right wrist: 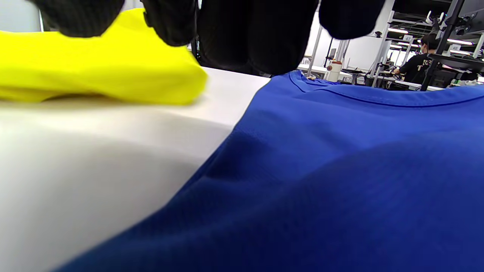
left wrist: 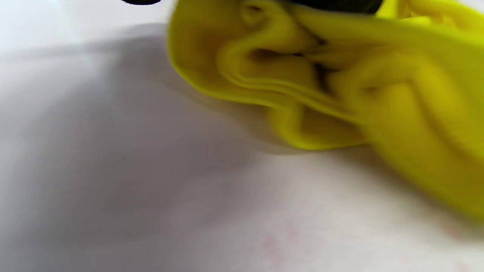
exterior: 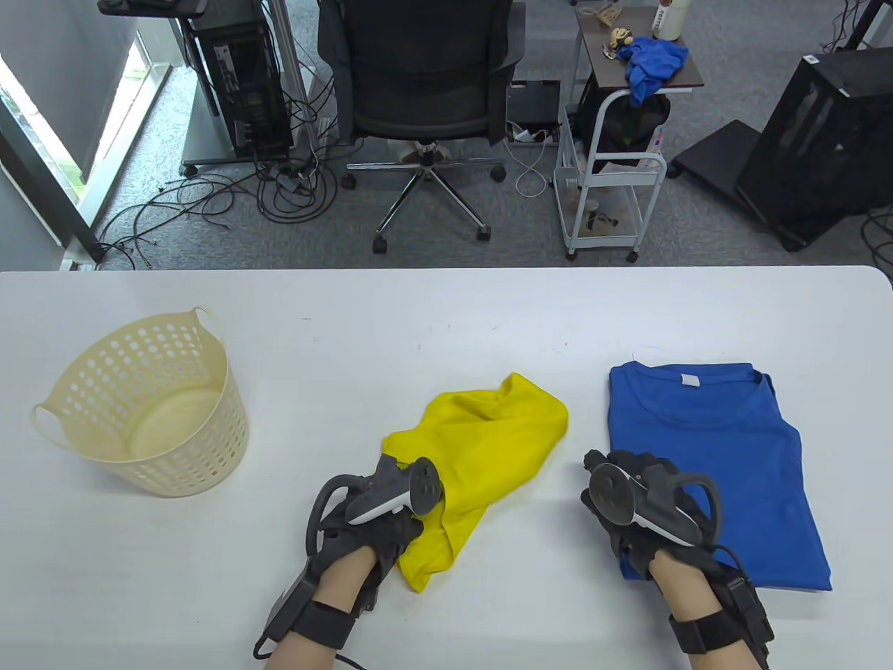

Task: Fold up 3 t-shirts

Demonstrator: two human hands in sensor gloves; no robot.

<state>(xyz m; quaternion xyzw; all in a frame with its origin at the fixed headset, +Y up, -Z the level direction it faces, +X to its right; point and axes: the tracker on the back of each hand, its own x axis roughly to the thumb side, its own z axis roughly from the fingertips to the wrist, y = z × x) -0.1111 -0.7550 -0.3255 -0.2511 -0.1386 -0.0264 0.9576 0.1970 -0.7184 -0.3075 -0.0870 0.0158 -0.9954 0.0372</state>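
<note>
Yellow t-shirt [exterior: 488, 447] lies crumpled mid-table, near the folded blue t-shirt [exterior: 718, 474]. The left hand [exterior: 377, 520] grips its near edge; the right hand [exterior: 645, 506] hovers, its grip unclear. It looks light and floppy; best held at hem corners.

Table cam: high, looks down on table [exterior: 446, 314]. Wrist cams: low, close, near-level; both share yellow t-shirt [left wrist: 340, 94] [right wrist: 94, 71].

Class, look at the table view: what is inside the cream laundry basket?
The basket shows only its own bare floor and perforated wall; no clothing is visible inside. The near wall hides a strip of the floor just behind it.
</note>
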